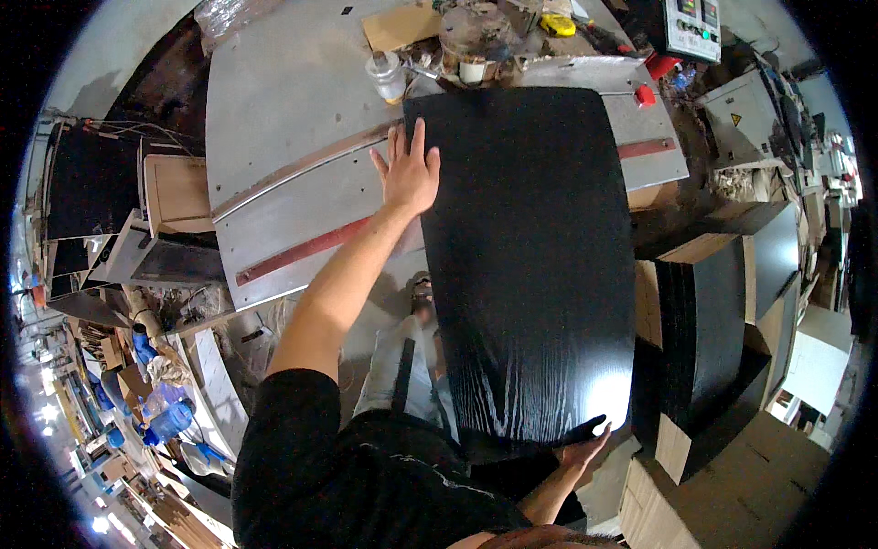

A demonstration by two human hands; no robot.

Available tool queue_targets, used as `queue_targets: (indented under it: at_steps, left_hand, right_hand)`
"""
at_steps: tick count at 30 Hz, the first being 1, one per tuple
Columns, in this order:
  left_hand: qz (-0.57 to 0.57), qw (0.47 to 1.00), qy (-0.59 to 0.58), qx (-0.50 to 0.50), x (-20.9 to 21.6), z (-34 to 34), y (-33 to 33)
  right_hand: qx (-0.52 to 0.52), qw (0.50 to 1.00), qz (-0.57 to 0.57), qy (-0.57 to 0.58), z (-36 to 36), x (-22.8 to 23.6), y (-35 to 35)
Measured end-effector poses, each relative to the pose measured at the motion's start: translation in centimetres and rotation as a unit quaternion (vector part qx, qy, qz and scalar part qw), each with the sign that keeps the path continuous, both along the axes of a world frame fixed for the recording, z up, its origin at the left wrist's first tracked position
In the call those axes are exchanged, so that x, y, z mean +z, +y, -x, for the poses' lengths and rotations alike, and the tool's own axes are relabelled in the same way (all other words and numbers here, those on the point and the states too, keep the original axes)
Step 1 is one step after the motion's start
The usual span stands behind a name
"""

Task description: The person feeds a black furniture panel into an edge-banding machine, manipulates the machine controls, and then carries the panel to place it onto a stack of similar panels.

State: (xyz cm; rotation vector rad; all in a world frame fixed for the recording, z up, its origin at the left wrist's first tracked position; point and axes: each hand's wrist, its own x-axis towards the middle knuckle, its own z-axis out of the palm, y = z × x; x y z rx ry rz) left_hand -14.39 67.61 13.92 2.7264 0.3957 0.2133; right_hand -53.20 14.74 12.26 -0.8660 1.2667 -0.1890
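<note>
Resting black panel (526,256) on grey machine table (283,119).

Woodworking shop. Ahead of my fingers (402,146): grey metal machine desk (283,101) with red guide rails (302,249), glue bottle (387,75), yellow tape measure (558,25). Far right of my fingers: control box (693,27) and a stack of black-faced boards (709,320). Left, below my fingers: offcuts and clutter on the floor (174,366).

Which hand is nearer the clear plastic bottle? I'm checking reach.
Left. The left hand lies flat on the black panel's far left edge, below the bottle; the right hand grips the near end.
</note>
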Motion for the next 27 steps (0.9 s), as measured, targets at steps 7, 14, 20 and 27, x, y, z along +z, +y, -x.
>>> queue_targets:
  at_steps: [7, 14, 20, 27]
  left_hand:
    - [0.026, 0.999, 0.017, -0.016, -0.3, 1.7, -1.3]
    - [0.019, 0.998, -0.017, -0.060, -0.6, 2.0, -2.3]
    - [0.023, 0.999, -0.018, -0.023, -1.3, 0.9, -0.5]
    - [0.014, 0.998, -0.043, -0.041, -1.8, 0.5, -1.5]
  right_hand:
    - [0.020, 0.996, 0.082, -0.040, 0.7, -1.5, 0.5]
    - [0.115, 0.954, 0.277, -0.024, 1.4, -0.1, 1.8]
    - [0.133, 0.933, 0.333, 0.042, 0.0, 0.8, 4.4]
    - [0.120, 0.945, 0.305, 0.020, -0.4, 1.1, 5.3]
